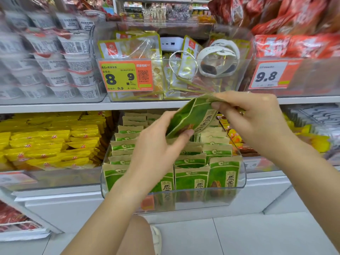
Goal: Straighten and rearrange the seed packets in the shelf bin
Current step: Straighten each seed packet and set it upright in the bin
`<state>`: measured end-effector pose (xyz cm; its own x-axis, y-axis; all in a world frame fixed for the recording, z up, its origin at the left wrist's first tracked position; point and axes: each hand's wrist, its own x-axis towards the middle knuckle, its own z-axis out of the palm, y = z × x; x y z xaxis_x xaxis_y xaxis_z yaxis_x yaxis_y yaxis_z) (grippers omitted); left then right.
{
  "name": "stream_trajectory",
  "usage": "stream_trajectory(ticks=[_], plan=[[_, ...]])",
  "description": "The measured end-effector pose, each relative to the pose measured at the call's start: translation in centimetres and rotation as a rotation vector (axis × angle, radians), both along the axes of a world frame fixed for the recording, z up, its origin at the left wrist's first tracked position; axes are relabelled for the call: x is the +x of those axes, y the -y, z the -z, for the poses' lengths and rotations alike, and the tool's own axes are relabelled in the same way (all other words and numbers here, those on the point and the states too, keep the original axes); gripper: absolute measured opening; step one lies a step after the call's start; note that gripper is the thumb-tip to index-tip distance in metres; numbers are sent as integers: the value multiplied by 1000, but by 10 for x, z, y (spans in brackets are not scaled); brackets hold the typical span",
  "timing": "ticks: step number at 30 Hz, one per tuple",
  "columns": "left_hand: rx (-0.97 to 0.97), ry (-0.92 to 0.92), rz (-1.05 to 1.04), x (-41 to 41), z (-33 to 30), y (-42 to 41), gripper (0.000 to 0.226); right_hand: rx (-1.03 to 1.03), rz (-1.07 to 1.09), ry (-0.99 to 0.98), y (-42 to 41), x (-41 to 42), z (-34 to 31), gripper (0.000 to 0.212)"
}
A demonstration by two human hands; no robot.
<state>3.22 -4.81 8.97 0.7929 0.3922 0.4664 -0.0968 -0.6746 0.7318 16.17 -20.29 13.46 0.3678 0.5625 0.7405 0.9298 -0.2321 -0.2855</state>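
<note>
A clear plastic shelf bin [241, 178] on the lower shelf holds several rows of green and tan seed packets [191, 178], standing upright. Above the bin I hold a small stack of the same green packets [191, 116], tilted, with two or more in it. My left hand [156, 151] grips the stack's lower end with the thumb on its bottom edge. My right hand [257, 116] pinches the upper end between thumb and fingers. Part of the rows is hidden behind my left hand.
Yellow snack packs [49, 144] fill the bin to the left. A clear bin above [211, 92] holds yellow-edged pouches, a white watch and a bangle, with an orange price tag [126, 76]. White cups stand upper left, red bags upper right. Grey floor tiles lie below.
</note>
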Motion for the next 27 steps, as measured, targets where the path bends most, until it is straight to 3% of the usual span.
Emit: stream_trajectory(ticks=[4,7,11,15,21,25,27], plan=[[-192,123,68,-27,-4,23,12,212,-183,-350,9,-34,-8,13],[-296,163,127,-48,-6,40,15,351,-308,-650,17,-61,-10,16],[-675,83,186,-69,10,57,26,272,-252,-1015,27,-92,15,16],[-871,-16,135,-90,50,76,30,263,-195,-1395,40,-122,67,29],[-1062,-148,54,-120,89,101,38,320,-99,-1596,63,-159,112,26],[-1005,-200,-12,-123,92,108,33,411,-34,-1597,69,-173,121,23],[-887,-160,-61,-121,94,109,22,457,11,-1572,69,-176,123,17]])
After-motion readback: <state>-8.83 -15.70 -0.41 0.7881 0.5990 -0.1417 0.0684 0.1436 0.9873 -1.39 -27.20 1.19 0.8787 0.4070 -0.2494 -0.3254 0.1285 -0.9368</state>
